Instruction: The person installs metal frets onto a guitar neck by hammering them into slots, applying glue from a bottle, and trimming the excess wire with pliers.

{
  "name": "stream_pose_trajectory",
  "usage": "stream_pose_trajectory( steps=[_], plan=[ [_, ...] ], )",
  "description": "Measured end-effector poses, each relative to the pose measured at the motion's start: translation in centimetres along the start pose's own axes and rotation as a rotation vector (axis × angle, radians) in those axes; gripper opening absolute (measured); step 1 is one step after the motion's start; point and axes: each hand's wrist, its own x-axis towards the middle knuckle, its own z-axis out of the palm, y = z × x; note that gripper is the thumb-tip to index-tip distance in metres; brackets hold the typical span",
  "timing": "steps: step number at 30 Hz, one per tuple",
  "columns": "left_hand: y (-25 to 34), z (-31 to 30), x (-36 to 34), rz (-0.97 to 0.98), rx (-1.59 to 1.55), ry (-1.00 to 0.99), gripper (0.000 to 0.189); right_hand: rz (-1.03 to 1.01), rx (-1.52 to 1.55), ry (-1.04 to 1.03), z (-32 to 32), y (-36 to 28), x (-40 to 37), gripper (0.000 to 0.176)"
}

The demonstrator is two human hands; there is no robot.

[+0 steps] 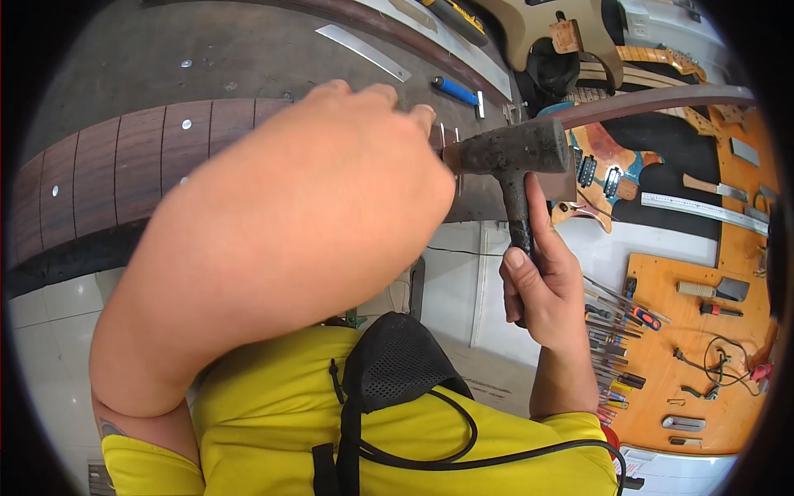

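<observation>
My right hand [542,277] is wrapped round the dark handle of a hammer [513,149], thumb on the near side and index finger stretched along it. The hammer's head lies over the right part of a dark wooden guitar fretboard [136,169] with pale dot inlays and thin crosswise slots. A couple of bright fret lines show beside the head. On the fretboard, just left of the hammer, sits my left hand [376,136] with fingers curled down at the far side. Its fingertips, and whatever they hold, are hidden behind the back of the hand and forearm.
A blue-handled tool [456,89] and a flat metal strip [364,51] lie on the dark bench beyond. To the right are a colourful electric guitar body [600,161], a steel ruler [703,212] and a wooden tool board [653,364]. Several files and screwdrivers hang beside it.
</observation>
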Motion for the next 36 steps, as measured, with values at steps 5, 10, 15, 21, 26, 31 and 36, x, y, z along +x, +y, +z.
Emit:
stream_pose_trajectory(
  steps=[5, 10, 15, 21, 26, 31, 36],
  plan=[
    [0.7, 2.5, 1.0, -0.161, 0.091, 0.137, 0.053, -0.009, -0.013, -0.001, 0.1, 0.5, -0.6, 0.073],
    [0.8, 3.4, 1.0, -0.173, 0.222, 0.162, 0.051, -0.073, 0.055, 0.155, 0.5, 0.8, -1.7, 0.076],
    [0.8, 3.0, 1.2, -0.173, 0.206, 0.168, 0.051, -0.038, -0.098, 0.008, -0.2, 1.3, -1.4, 0.075],
    [0.7, 3.2, 0.9, -0.161, 0.186, 0.161, 0.05, -0.077, -0.035, 0.084, 0.1, 2.0, -2.2, 0.073],
    [0.8, 2.9, 0.9, -0.159, 0.197, 0.144, 0.051, -0.06, 0.029, 0.073, -0.5, 1.3, -2.7, 0.071],
    [0.7, 3.2, 0.9, -0.157, 0.199, 0.177, 0.052, -0.037, -0.128, 0.014, 0.6, 2.8, -2.2, 0.076],
    [0.7, 2.9, 0.9, -0.171, 0.175, 0.153, 0.053, -0.151, -0.036, 0.119, -0.3, 2.1, -2.6, 0.074]
  ],
)
